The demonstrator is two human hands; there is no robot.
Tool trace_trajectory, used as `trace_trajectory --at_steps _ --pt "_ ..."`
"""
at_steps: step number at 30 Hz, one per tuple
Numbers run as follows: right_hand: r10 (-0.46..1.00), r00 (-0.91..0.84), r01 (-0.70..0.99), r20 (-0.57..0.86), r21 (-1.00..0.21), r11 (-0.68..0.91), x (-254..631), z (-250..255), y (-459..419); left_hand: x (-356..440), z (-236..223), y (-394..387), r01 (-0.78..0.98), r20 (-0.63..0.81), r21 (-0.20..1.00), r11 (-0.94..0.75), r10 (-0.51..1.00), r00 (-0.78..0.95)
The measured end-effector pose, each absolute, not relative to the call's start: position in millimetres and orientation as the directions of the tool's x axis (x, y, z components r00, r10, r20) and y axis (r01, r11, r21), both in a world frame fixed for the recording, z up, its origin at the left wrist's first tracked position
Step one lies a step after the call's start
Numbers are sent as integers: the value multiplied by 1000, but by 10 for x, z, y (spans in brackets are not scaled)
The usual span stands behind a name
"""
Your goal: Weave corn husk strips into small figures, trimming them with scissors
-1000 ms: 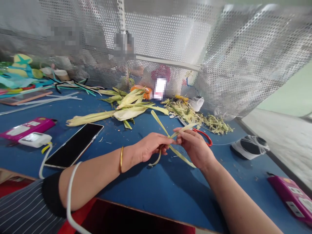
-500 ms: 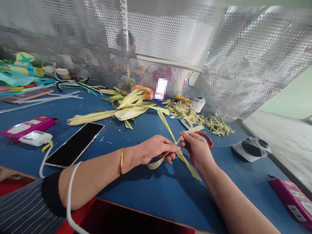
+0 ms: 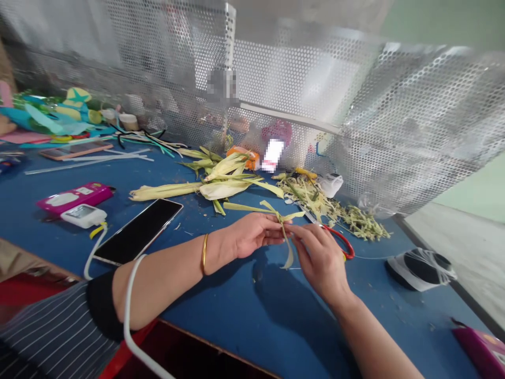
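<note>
Pale green corn husk strips (image 3: 289,253) cross at a knot-like point above the blue table. My left hand (image 3: 256,234), with a gold bangle at its wrist, pinches the strips near that crossing. From the other side my right hand (image 3: 321,258) meets them, its thumb and fingertips closed on the husk by the crossing. One strip reaches left, another points right, and one hangs down between the hands. Red-handled scissors (image 3: 342,239) lie just beyond my right hand, partly hidden by it. Behind the hands lies a pile of whole corn husks (image 3: 224,184).
Husk scraps (image 3: 315,200) are heaped at the back right. A black spool wrapped in white thread (image 3: 420,268) sits to the right. On the left are a black phone (image 3: 138,231) and a magenta power strip (image 3: 77,200). A perforated metal screen (image 3: 292,73) stands behind.
The husk strips have turned: one now points left and one hangs straight down. My right hand has shifted its fingers to the crossing. The camera view has swung left.
</note>
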State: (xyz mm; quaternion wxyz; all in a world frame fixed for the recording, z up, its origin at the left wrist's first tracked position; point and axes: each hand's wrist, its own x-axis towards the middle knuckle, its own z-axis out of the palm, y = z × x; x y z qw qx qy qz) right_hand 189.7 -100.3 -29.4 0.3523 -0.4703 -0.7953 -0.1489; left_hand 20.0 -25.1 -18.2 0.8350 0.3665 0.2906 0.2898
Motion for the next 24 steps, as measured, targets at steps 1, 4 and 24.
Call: trace_trajectory --at_steps 1,4,24 --pt "634 -353 851 688 -44 523 1887 -309 -993 205 -193 -254 -276 -264 787 552 705 658" --pt "600 -424 830 679 27 556 1873 -339 -967 224 -219 -273 -258 -255 815 518 721 644" --pt "592 -409 811 695 -21 585 1825 -309 -1015 234 -174 -317 -312 -167 807 501 702 692"
